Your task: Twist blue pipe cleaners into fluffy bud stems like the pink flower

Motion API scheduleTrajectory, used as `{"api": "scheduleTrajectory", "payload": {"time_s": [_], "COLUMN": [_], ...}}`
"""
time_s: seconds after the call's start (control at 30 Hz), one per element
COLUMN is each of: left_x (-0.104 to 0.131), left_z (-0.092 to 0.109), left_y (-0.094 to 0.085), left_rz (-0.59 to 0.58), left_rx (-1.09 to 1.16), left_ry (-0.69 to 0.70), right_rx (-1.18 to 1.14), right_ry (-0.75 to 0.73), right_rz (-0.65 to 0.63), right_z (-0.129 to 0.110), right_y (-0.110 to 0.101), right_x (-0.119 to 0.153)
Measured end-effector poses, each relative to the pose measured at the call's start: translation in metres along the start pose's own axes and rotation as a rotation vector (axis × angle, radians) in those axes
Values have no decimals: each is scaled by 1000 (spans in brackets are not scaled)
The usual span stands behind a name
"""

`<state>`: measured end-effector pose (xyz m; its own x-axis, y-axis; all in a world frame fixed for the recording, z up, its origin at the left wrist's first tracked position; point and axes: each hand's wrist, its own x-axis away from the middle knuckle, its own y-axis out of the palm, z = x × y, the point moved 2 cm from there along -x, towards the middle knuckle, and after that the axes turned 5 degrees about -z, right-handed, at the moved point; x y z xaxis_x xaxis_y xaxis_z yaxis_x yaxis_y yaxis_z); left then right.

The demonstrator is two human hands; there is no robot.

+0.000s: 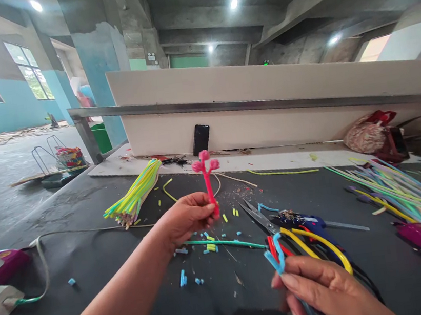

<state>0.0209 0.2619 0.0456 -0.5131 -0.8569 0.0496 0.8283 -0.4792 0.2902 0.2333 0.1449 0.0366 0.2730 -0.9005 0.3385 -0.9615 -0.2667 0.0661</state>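
Note:
Upright above the middle of the dark table, a pink pipe-cleaner piece (207,178) with round fuzzy tips is pinched at its lower stem by my left hand (191,215). At the lower right my right hand (316,285) is closed on a bent light blue pipe-cleaner piece (277,260), its tips pointing up. Just behind that hand lie scissors (261,219) with yellow and red handles, blades parted. A blue glue gun (300,220) rests beside them. One green pipe cleaner (229,242) lies between my hands, among small blue and yellow cut bits (210,248).
A bundle of yellow-green pipe cleaners (137,193) lies at the left, loose pastel ones (405,194) at the right. A black phone (201,139) leans on the back board (269,129). A white power strip (0,300) with a cable is at the left edge, a patterned bag (366,136) at the back right.

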Motion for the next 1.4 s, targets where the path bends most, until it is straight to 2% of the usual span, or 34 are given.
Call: {"api": "scheduleTrajectory", "payload": {"time_s": [0.17,0.23,0.3,0.37,0.4,0.47,0.53,0.6,0.67,0.77,0.87,1.0,1.17,1.4], "left_x": [-16,-16,-11,-2,3,14,25,32,33,31,27,23,25,30], "left_z": [-11,-9,-4,2,4,9,11,10,8,5,1,-10,-18,-7], "left_y": [-32,-31,-20,0,12,35,51,60,64,64,61,58,64,69], "left_rz": [310,370,371,290,211,-47,-255,-421,-525,-549,-498,-405,-401,-384], "left_rx": [-278,-353,-401,-433,-445,-485,-505,-506,-500,-482,-468,-470,-417,-739], "left_ry": [31,93,163,215,234,403,539,559,514,477,435,229,48,177], "right_rx": [-79,-103,-123,-144,-154,-160,-149,-143,-153,-173,-170,-162,-169,-77], "right_ry": [-58,-76,-76,-45,-22,-7,-13,-19,-21,-33,-40,-69,-92,-224], "right_rz": [-46,-62,-93,-121,-131,-147,-174,-211,-238,-232,-203,-172,-104,89], "right_z": [-1,-1,-2,-2,-1,0,1,4,7,12,13,8,1,-5], "right_y": [5,6,8,10,11,13,16,18,20,21,21,23,22,16], "right_x": [2,3,3,4,5,5,4,3,1,-1,0,3,7,10]}}
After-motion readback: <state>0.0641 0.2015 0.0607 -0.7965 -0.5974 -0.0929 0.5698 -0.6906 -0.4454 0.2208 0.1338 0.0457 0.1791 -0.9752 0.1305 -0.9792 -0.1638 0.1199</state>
